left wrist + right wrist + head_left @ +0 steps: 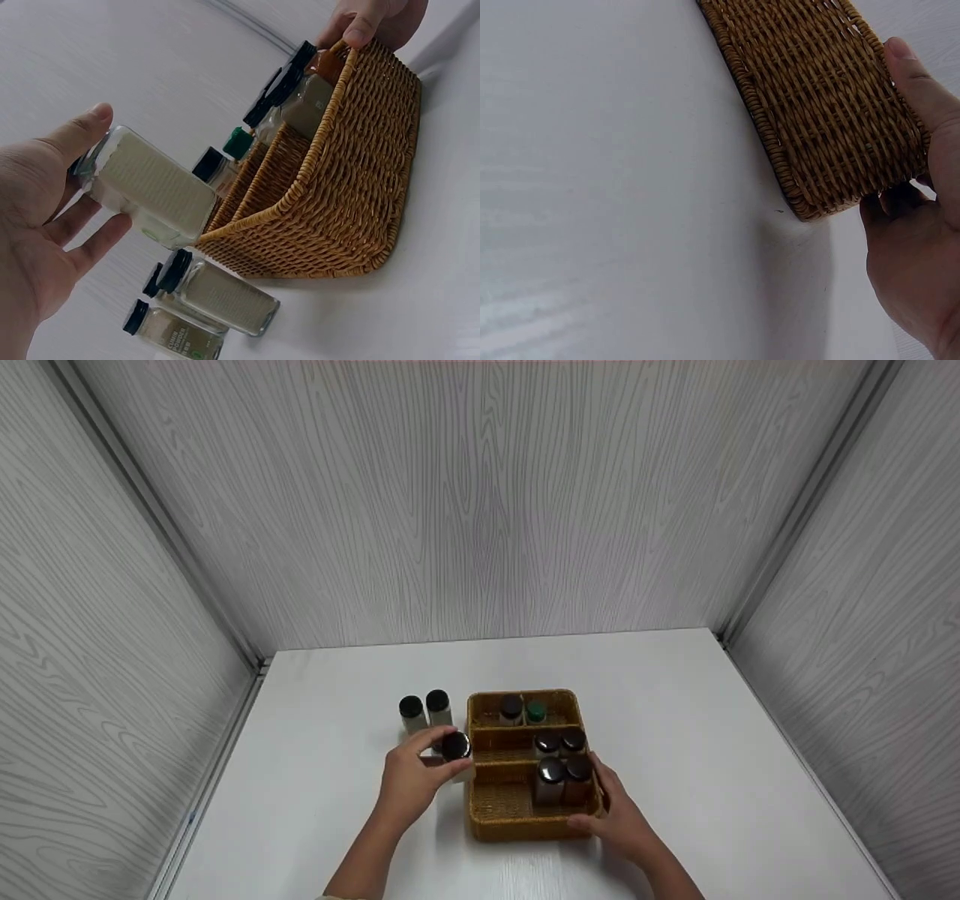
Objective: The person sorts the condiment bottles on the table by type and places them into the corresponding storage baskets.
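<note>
My left hand [409,780] grips a square glass spice jar [154,184] by its dark cap and shoulder, with pale powder inside. The jar hangs beside the left rim of a brown wicker basket [525,831]. At the basket's front right corner, my right hand [621,819] grips the wall, thumb on the front rim and fingers round the side. Inside the basket's front section stand two dark-capped jars [550,789] at the right. Two more dark-capped jars [547,744] occupy the middle section. The back section holds a dark-capped jar [511,708] and a green-capped jar [535,712].
Left of the basket, three dark-capped spice jars [229,296] stand close together on the white table [315,750], one labelled cumin powder. Grey wood-grain panels [480,510] enclose the table at the back and both sides.
</note>
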Motion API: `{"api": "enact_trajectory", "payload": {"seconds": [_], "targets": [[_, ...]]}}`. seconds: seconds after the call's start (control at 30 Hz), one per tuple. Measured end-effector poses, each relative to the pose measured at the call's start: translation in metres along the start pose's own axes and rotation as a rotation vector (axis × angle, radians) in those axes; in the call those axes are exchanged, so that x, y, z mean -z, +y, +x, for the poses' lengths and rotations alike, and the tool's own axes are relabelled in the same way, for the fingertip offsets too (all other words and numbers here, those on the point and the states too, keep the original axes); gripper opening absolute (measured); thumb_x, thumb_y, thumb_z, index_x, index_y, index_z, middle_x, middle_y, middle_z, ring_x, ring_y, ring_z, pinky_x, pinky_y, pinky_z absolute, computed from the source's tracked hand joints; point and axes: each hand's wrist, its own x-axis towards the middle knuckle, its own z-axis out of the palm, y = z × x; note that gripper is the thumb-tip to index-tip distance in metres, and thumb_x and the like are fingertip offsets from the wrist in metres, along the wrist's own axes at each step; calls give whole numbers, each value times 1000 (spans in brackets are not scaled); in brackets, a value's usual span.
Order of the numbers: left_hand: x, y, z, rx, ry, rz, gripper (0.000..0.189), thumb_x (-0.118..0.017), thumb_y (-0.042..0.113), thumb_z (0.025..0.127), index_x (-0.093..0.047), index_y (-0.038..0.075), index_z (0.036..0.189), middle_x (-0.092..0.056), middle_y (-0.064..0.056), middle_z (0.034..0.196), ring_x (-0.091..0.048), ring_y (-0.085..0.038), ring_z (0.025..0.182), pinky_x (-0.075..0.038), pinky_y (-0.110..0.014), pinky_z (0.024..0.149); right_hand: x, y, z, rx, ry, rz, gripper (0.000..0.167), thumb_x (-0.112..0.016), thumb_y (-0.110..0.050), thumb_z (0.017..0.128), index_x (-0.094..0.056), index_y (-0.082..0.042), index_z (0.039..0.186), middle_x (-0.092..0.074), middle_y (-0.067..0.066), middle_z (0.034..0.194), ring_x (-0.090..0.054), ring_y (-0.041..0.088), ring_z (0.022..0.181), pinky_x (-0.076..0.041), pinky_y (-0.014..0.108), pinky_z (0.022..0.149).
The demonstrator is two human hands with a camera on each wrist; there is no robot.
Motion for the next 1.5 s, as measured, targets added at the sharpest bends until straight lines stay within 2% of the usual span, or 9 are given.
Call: {"api": "enact_trajectory", "payload": {"seconds": [0.2,0.37,0.7,0.9,1.07,1.27,1.5], "targets": [[-10,5,0,-37,-16,10,54,-96,29,83,-76,23,133,-74,-3,133,-72,-26,124,-64,-26,94,0,0,1,3,3,-19,127,-99,-40,77,-19,-31,175,-25,14,180,-25,50,165,-28,71,130],[-19,5,1,-56,-30,5,52,-96,31,82,-77,24,131,-74,-4,135,-72,-26,125,-64,-25,93,0,-3,0,-1,-6,-24,127,-98,-40,78,-18,-30,176,-24,15,181,-24,49,165,-29,70,130],[-33,7,2,-53,-92,-24,50,-94,30,86,-76,24,133,-72,-7,138,-72,-30,125,-65,-24,87,2,-6,0,-6,-15,-39,127,-98,-39,79,-17,-25,176,-21,16,181,-20,49,167,-26,71,131],[-41,4,4,-26,-111,-12,49,-94,31,86,-76,24,131,-71,-7,139,-69,-28,126,-63,-23,89,3,-6,1,42,-32,-44,129,-97,-40,80,-12,-27,176,-11,12,184,-10,47,169,-19,71,133],[-46,1,4,19,-122,16,49,-93,37,86,-76,27,132,-72,-3,139,-68,-25,129,-63,-33,98,4,-3,1,75,-32,-42,129,-97,-42,80,-11,-29,176,-9,10,185,-9,44,170,-18,71,133],[-52,-4,4,7,-124,23,49,-93,40,86,-76,27,131,-72,-5,142,-67,-29,133,-62,-45,103,5,-3,3,86,-43,-25,129,-97,-40,80,-12,-26,176,-10,11,184,-11,43,170,-20,68,134],[-64,-12,5,-9,-143,4,50,-94,31,87,-76,17,132,-72,-10,141,-67,-33,133,-60,-53,106,6,-4,4,71,-41,-24,129,-98,-38,79,-14,-27,176,-12,10,184,-12,42,170,-22,66,134]]}}
